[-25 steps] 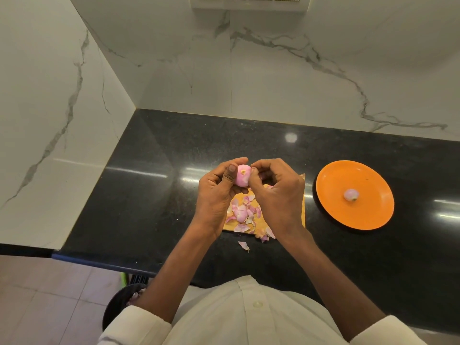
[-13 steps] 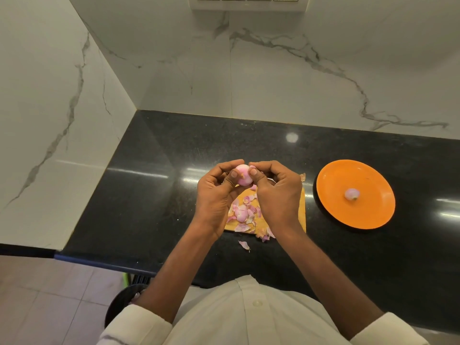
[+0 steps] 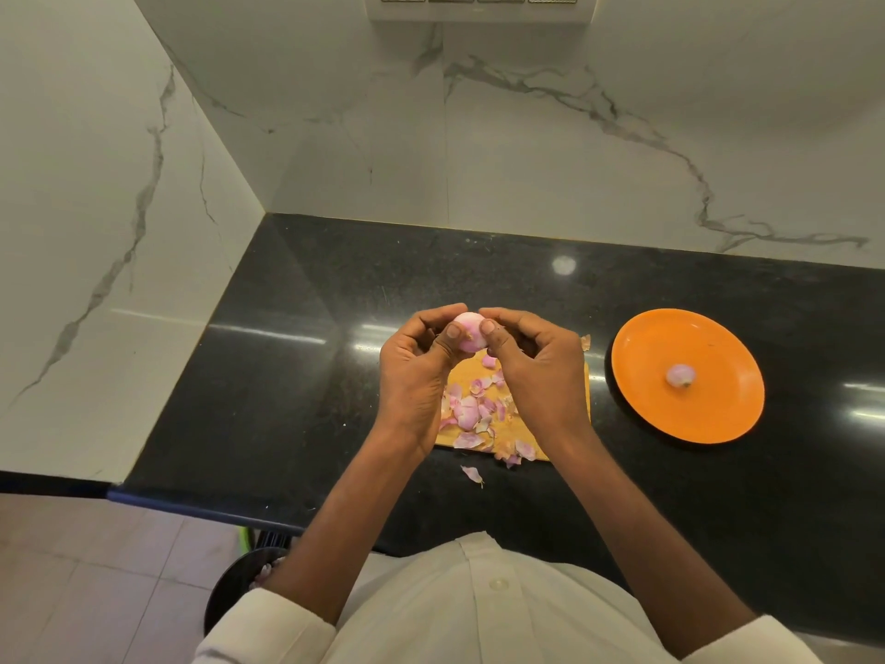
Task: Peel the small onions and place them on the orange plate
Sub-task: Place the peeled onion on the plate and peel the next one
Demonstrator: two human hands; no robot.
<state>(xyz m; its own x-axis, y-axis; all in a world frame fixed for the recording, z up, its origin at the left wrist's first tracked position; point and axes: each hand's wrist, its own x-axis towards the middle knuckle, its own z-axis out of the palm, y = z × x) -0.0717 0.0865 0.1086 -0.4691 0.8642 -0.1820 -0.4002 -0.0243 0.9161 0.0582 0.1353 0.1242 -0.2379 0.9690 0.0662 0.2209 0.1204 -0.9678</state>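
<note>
Along the left edge of the black bench (image 3: 297, 376), white veined marble wall panels meet in the back-left corner, and the polished top reflects streaks of light. Below the front edge at the left, a dark round bin (image 3: 234, 591) stands on the tiled floor, partly hidden by a white sleeve.

Near the middle of the bench, close to its front edge, lies a wooden cutting board (image 3: 471, 373) strewn with pink onion skins (image 3: 467, 409); one loose skin (image 3: 471, 473) lies on the bench just in front of the board.

Above the board, clear of it, both hands meet around a small pink onion (image 3: 468, 334). The left hand (image 3: 414, 371) grips it from the left, thumb pressed on the near face, fingers curled behind. The right hand (image 3: 531, 371) pinches it from the right between thumb and forefinger, its other fingers loosely curled. The onion shows pale and smooth on top; a scrap of brownish skin sits by the left thumb.

Toward the right of the bench, well apart from the board, the orange plate (image 3: 709, 409) lies flat with one peeled onion (image 3: 680, 375) resting near its centre.
</note>
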